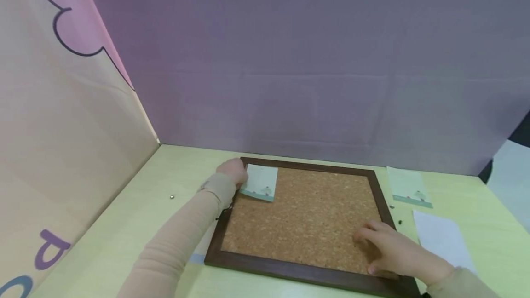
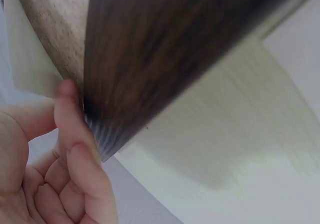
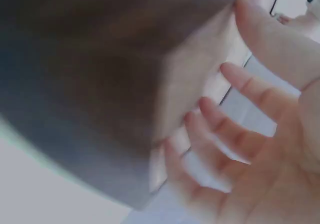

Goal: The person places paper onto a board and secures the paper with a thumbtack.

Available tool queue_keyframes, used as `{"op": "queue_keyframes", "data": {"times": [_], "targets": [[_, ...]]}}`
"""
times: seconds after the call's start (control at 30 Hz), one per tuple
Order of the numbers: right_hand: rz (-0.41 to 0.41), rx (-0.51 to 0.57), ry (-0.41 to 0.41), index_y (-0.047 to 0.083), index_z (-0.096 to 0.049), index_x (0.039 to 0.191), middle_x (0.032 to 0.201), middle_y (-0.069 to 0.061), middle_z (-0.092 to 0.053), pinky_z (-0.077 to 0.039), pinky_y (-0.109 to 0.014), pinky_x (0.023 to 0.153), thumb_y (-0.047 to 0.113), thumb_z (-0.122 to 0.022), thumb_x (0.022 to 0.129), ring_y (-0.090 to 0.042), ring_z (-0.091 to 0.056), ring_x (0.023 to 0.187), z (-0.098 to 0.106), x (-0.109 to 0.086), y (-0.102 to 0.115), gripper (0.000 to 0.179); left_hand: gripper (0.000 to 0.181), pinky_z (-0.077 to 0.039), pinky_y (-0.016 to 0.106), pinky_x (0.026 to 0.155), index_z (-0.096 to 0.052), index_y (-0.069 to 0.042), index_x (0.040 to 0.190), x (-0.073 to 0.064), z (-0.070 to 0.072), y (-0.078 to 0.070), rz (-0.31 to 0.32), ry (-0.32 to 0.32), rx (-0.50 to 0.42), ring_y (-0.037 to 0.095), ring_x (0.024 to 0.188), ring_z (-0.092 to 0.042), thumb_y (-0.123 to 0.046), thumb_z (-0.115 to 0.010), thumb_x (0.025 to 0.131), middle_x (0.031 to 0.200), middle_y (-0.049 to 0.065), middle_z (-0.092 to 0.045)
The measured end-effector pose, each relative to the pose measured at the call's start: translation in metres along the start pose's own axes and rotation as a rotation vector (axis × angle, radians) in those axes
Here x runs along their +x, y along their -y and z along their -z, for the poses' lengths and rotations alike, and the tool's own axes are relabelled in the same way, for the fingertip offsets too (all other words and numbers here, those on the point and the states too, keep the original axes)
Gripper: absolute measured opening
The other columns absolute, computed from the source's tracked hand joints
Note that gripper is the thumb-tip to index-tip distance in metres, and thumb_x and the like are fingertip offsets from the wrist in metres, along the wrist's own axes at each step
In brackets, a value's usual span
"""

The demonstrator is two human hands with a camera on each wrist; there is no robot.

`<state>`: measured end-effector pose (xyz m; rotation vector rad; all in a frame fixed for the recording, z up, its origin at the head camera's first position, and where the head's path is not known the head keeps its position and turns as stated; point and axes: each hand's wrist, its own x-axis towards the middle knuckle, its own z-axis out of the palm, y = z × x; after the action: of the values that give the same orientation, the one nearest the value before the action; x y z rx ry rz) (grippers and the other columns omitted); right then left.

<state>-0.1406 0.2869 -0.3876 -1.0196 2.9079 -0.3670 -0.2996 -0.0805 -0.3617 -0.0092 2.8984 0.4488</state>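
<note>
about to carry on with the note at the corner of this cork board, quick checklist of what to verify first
1. Cork board lying on the table: ok.
2. Note placed in the board's far left corner: ok.
3. Note fully flat: not ok, its near edge looks curved up.
4. Left hand at the note's left edge: ok; whether it holds a pin: cannot tell.
5. Right hand free: ok, it seems to hold nothing.
6. Small metal pieces within reach: ok, probably, just right of the frame.
</note>
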Motion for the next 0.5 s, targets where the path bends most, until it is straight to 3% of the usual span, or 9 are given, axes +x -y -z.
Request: {"op": "queue_keyframes", "data": {"times": [0.27,0.5], "targets": [[-0.166,0.040,0.289,0.012,-0.061,0.116,0.103,-0.001,-0.058,-0.052,-0.039,0.073,0.024,-0.087,0.059,-0.019,-0.058,0.087,0.025,0.026,0.017,0.064,0.019,-0.043,0.023,0.046,-0.060,-0.009,0.066,0.002,-0.005,0.000,0.004,0.024,0.020,0.014,0.051,-0.054,-0.011,-0.053,0.083,0.061,0.003,-0.062],[-0.222,0.087,0.341,0.010,-0.060,0.119,0.114,-0.010,-0.062,-0.048,-0.051,0.089,0.022,-0.084,0.066,-0.034,-0.059,0.104,0.041,0.050,0.033,0.060,0.018,-0.040,0.023,0.044,-0.061,-0.009,0.067,0.001,-0.006,-0.002,-0.004,0.026,0.007,0.014,0.049,-0.050,-0.009,-0.053,0.083,0.061,0.002,-0.060]]}}
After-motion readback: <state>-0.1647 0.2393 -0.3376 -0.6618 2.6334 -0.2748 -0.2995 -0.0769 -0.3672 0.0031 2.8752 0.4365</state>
